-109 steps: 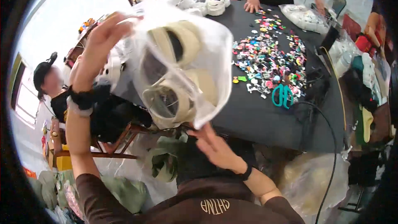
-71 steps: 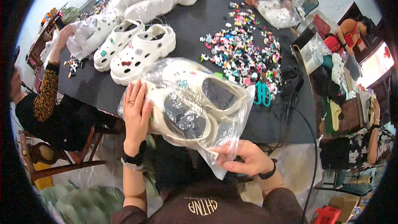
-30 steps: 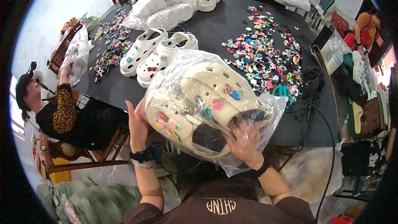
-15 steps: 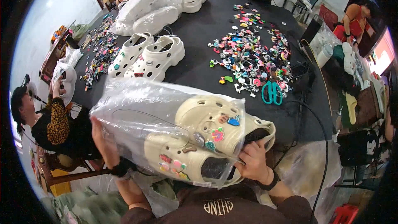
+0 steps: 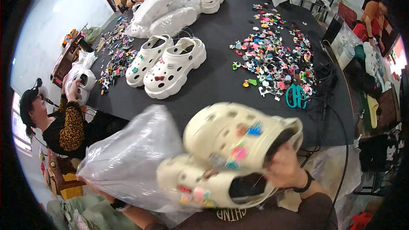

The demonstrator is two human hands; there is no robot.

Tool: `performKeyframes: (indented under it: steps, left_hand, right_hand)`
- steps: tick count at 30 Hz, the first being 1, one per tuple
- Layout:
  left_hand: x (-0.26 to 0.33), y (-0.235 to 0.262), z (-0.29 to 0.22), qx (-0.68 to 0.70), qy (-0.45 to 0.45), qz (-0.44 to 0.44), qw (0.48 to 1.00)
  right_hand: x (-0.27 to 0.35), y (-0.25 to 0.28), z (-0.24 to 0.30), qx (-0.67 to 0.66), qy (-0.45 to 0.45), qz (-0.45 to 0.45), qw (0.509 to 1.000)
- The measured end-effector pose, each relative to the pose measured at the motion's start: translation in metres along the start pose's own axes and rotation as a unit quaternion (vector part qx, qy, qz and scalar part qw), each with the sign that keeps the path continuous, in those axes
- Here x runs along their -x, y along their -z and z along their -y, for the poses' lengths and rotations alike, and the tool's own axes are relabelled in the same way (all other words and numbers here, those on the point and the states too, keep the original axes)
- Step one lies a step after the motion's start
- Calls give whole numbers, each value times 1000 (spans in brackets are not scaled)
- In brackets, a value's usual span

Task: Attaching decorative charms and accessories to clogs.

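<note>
My right hand [image 5: 286, 167] grips a pair of cream clogs [image 5: 226, 134] by their heel openings, fingers hooked inside. The clogs lie side by side, toes to the left, with colourful charms on their uppers, blurred by motion. To their left my left hand [image 5: 99, 191], mostly hidden, clutches a clear plastic bag [image 5: 132, 157]. The bag is puffed out, and its near side reaches the lower clog's toe. Beyond them on the black table [image 5: 221, 74] stands a pair of white clogs [image 5: 172, 70] with a few charms.
Heaps of small charms [image 5: 277, 55] cover the table's right side, with more charms [image 5: 117, 47] at left. Teal scissors handles [image 5: 296, 96] lie beside the right heap. Bagged white clogs [image 5: 166, 10] sit at the back. A co-worker [image 5: 55, 123] at left handles bagged clogs; others are farther back.
The cream clogs were inside the plastic bag; now they are mostly out of it. The bag has moved left and down with my left hand, the clogs slightly right.
</note>
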State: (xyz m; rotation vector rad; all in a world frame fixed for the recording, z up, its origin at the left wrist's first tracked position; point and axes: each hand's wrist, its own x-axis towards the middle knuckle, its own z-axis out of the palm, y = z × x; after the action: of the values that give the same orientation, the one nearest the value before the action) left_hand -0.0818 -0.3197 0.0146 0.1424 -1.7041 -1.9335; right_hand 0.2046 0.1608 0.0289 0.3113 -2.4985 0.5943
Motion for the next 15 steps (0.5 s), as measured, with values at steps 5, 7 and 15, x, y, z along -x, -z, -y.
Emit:
performKeyframes:
  steps: [5,7,15]
  left_hand:
    - [20,79,40,-80,-68,-85,991]
    - [30,84,48,-100,-74,-97,987]
    - [116,-26,-7,-366,-269,-33,890]
  right_hand:
    - [-12,-9,-27,51,-198,-141,969]
    - [-31,-28,-40,63,-226,-191,953]
    - [-69,-34,-55,125,-204,-226,944]
